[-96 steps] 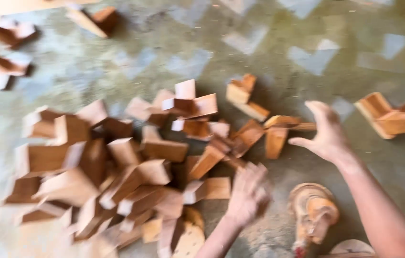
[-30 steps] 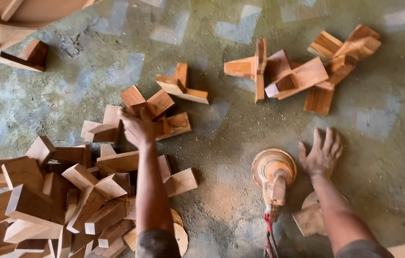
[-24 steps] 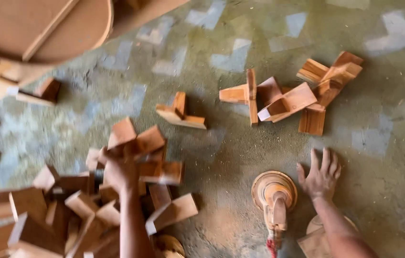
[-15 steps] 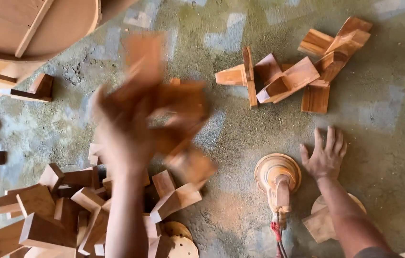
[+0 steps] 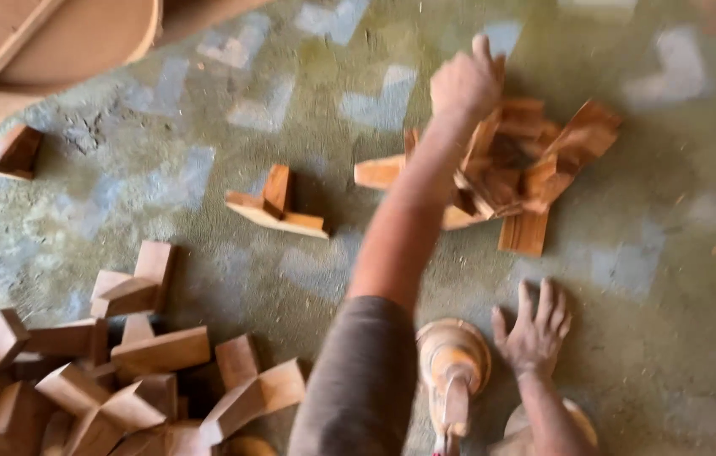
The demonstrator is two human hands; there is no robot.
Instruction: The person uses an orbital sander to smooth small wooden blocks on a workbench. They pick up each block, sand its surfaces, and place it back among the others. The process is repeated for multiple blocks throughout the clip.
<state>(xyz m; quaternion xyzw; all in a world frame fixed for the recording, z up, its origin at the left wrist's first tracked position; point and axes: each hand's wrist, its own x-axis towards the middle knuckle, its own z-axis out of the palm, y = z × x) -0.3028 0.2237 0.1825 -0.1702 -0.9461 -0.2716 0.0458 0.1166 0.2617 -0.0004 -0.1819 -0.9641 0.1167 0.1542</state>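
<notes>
Your left hand (image 5: pixel 466 83) hovers loosely curled, gripping nothing visible, over the far-right pile of wooden pieces (image 5: pixel 517 173). Your right hand (image 5: pixel 535 331) rests open and flat on the floor (image 5: pixel 662 279), beside the near sander (image 5: pixel 452 365).

Left hand (image 5: pixel 466 83): bare, no glove, ring or watch visible; forearm bare up to a short grey-brown fabric sleeve (image 5: pixel 364 380) covering the upper arm. Right hand (image 5: pixel 534 331): bare, five fingers visible, no glove or jewellery; wrist and forearm below it uncovered.
</notes>
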